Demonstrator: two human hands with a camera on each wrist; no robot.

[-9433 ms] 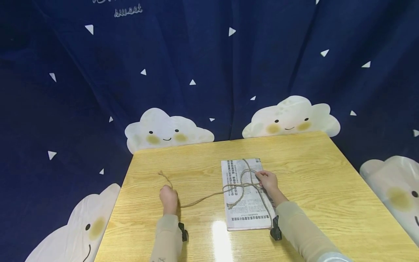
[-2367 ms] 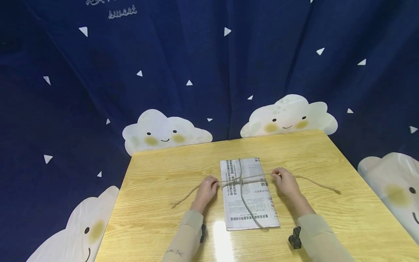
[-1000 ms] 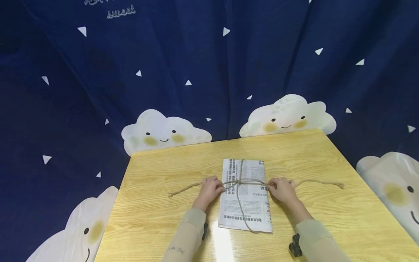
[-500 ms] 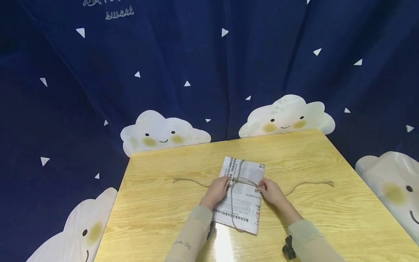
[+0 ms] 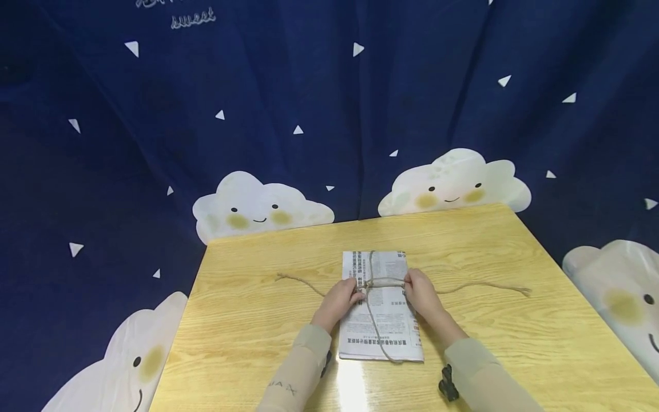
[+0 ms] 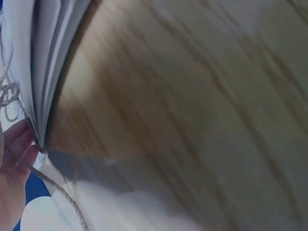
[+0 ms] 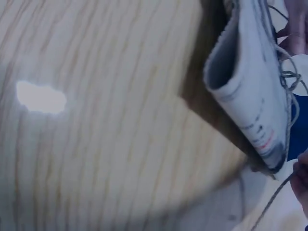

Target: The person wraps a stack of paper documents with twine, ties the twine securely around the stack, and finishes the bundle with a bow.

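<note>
On the navy curtain (image 5: 288,74) at the back, pale cursive lettering (image 5: 193,19) spells "sweet" — another line above it is cut off by the top edge. The folded newspaper (image 5: 386,320) bears Chinese print, with a bold headline (image 5: 383,341) upside down along its near edge — apparently starting 重庆机场 — while its smaller columns and the characters on the left sleeve (image 5: 290,372) stay unreadable.

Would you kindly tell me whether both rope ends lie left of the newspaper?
No: one rope end lies left of the newspaper, the other end right.
</note>
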